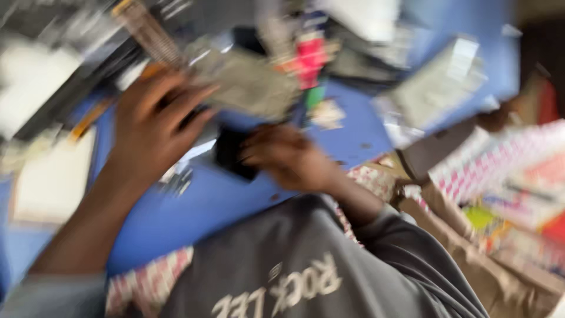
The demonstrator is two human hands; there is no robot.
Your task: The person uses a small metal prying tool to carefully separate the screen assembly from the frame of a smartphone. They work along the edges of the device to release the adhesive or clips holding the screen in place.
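The picture is heavily blurred by motion. My left hand (pixel 154 121) reaches over a blue table (pixel 206 200), its fingers spread near a grey-green flat object (pixel 250 82). My right hand (pixel 288 156) is curled at the edge of a small black object (pixel 232 154) lying on the table; whether it grips the object is unclear. A dark item shows under my left fingers, too smeared to identify. My grey shirt with pale lettering fills the bottom middle.
Clutter covers the far side of the table: a red-and-green item (pixel 311 65), pale grey packets (pixel 438 85), white sheets (pixel 50 179) at the left. Pink-and-white checked cloth (pixel 488 165) and colourful boxes lie to the right.
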